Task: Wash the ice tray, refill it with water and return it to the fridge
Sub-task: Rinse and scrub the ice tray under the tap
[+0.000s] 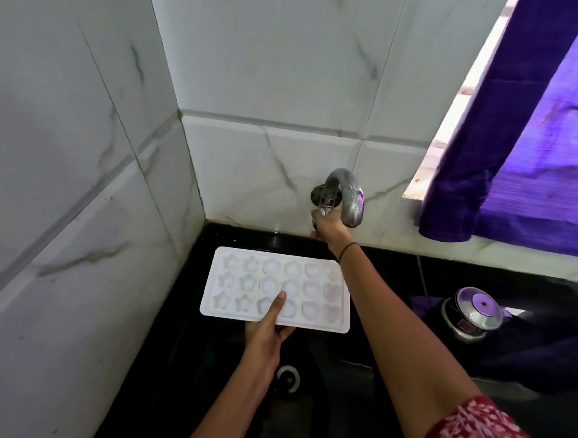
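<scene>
black sink basin [185, 348]: white plastic ice tray with shaped cells [243, 283] held level above it, long axis left-right, cells up. left hand [267, 329] pinches near edge; right hand [327, 226] grips curved metal tap [348, 195].

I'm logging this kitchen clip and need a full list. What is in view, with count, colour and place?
White plastic ice tray with star, round and heart moulds: one, white, held level over the sink.
Curved metal tap: one, silver, on the back wall above the sink.
Black sink basin: one, black, below the tray, round drain at its bottom.
Marbled wall tiles: many, white with grey veins, left and back walls.
Purple curtain: one, purple, upper right.
Steel lidded pot: one, silver, on the dark counter at right.
Left hand: one, gripping the tray's near edge, thumb on top.
Right hand: one, at the tap; beaded wristband, red patterned sleeve.
</scene>
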Tool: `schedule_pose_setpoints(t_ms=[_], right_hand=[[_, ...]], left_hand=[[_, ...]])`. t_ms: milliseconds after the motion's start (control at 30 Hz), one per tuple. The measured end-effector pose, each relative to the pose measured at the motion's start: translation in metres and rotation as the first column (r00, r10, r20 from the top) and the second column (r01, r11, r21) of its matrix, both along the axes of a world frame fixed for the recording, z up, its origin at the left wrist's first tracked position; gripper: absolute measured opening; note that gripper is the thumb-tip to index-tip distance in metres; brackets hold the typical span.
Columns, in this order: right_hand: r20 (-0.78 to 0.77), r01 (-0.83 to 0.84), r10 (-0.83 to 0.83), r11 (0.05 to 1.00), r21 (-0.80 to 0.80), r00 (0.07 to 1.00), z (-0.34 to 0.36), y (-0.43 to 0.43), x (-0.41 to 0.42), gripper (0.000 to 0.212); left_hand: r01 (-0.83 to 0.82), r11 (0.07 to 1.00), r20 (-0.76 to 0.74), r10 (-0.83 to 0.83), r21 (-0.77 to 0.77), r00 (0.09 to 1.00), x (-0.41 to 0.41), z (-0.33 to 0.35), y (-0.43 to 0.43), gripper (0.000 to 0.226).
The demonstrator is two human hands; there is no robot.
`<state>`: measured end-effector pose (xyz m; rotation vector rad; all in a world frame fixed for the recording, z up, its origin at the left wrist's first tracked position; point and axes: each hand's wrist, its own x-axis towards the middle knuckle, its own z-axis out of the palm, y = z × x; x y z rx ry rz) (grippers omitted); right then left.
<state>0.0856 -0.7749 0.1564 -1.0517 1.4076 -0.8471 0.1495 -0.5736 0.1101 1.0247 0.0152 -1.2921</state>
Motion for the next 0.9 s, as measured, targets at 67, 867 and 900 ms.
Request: schedule_pose_setpoints(t_ms=[67, 867, 900], right_hand=[[-0.102, -0.005, 0.001, 0.999, -0.041, 0.995, 0.001, 0.000, 0.001, 0.024], [-0.541, -0.176, 0.075, 0.975, -0.137, 0.838, 0.034, 0.039, 0.002, 0.044], [-0.550, -0.189, 0.081, 0.971, -0.143, 0.831, 0.032, 0.042, 0.000, 0.043]], left_hand=[[0.008, 1.000, -0.001, -0.008, 0.006, 1.000, -0.004, -0.001, 0.001, 0.051], [0.020, 1.000, 0.027, -0.021, 0.012, 0.999, -0.005, -0.008, 0.014, 0.057], [0.021, 1.000, 0.029, -0.021, 0.009, 0.999, -0.005, -0.008, 0.015, 0.057]])
